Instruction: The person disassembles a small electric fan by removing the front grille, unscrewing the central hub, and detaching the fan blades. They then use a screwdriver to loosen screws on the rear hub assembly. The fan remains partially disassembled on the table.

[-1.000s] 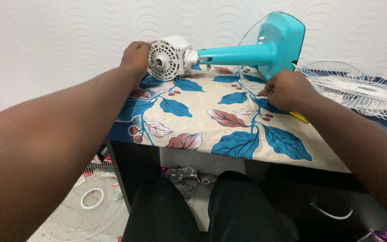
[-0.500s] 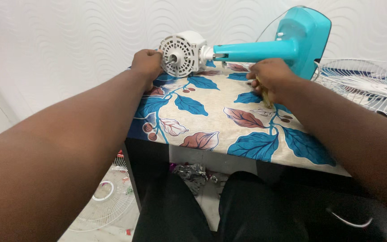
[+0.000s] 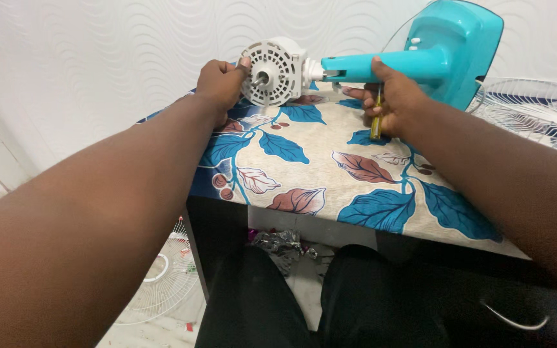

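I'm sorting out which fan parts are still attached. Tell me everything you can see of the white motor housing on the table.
The white motor housing is a rounded casing, plastic by its look, whose round vented face points toward the camera with a short metal shaft at its centre. No blade or grille is on it. It lies on its side at the far edge of the leaf-patterned tablecloth, joined to the teal fan neck. The left hand grips its left rim; the right hand, holding a yellow-handled screwdriver, is at the neck.

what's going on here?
A person has a stripped fan lying on a leaf-print tablecloth. The left hand holds the white motor housing. The right hand grips a yellow-handled screwdriver under the teal stem. A wire grille lies at right.
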